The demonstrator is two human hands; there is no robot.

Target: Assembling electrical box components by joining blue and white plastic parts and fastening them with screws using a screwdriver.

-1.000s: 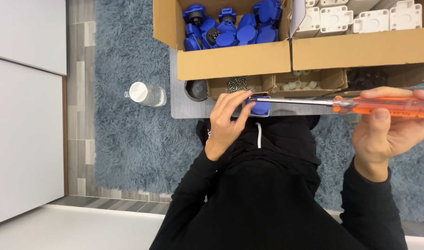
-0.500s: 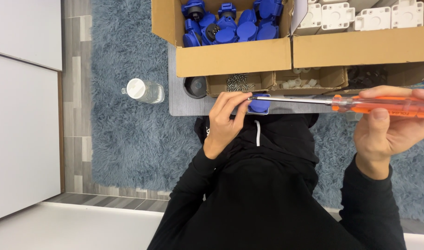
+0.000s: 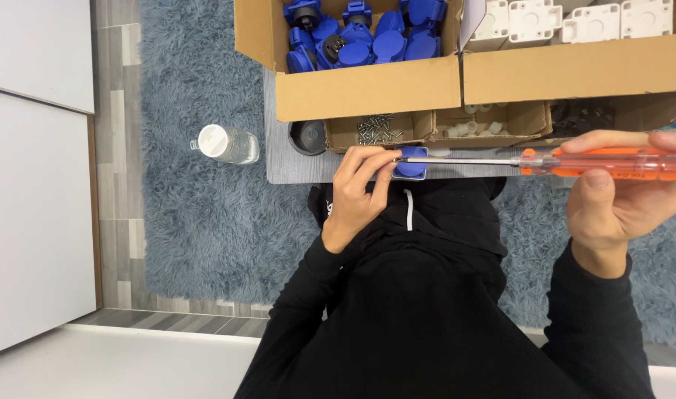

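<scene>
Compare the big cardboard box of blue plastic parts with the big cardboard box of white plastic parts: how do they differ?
The cardboard box of blue plastic parts sits left, above the left hand; the cardboard box of white plastic parts sits right, above the orange-handled screwdriver. The blue parts are rounded and heaped loosely; the white ones are squarish and lie in a neater row. Both boxes are open-topped brown cardboard, side by side.

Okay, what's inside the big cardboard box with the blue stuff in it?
The cardboard box holds a pile of blue plastic socket parts, some with dark round centres. Only the top layer shows; whatever lies beneath is covered, and the far end of the box is cut off by the frame.
</scene>
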